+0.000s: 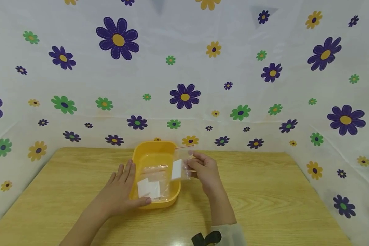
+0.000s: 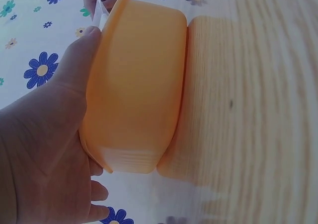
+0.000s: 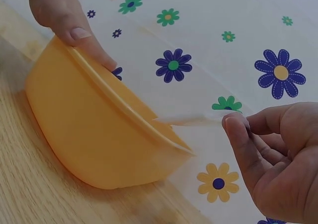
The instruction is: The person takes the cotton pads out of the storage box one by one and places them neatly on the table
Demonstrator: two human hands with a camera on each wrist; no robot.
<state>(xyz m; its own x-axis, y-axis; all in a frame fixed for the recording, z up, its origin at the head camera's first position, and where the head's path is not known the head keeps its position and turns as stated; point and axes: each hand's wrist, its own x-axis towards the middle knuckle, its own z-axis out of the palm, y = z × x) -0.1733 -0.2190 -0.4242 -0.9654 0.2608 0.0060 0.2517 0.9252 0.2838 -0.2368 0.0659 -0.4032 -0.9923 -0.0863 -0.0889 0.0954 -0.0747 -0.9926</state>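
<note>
A yellow plastic basin (image 1: 155, 146) stands on the table near the back wall. Inside lie clear plastic bags (image 1: 163, 175) with white pieces (image 1: 149, 188) in or under them. My left hand (image 1: 118, 193) rests on the basin's left side, fingers extended, with the thumb over the front rim. My right hand (image 1: 206, 169) pinches the edge of a clear zip bag (image 1: 186, 174) with a red line along its top. A flat white rectangle (image 1: 176, 169) shows in that bag, over the basin's right rim. From the right wrist, the bag (image 3: 198, 118) appears nearly edge-on.
The wood-grain table (image 1: 264, 191) extends to both sides of the basin. A white cloth (image 1: 153, 75) with purple, green and yellow flowers hangs behind and at the sides. A black strap (image 1: 206, 238) sits at the right sleeve (image 1: 230, 235).
</note>
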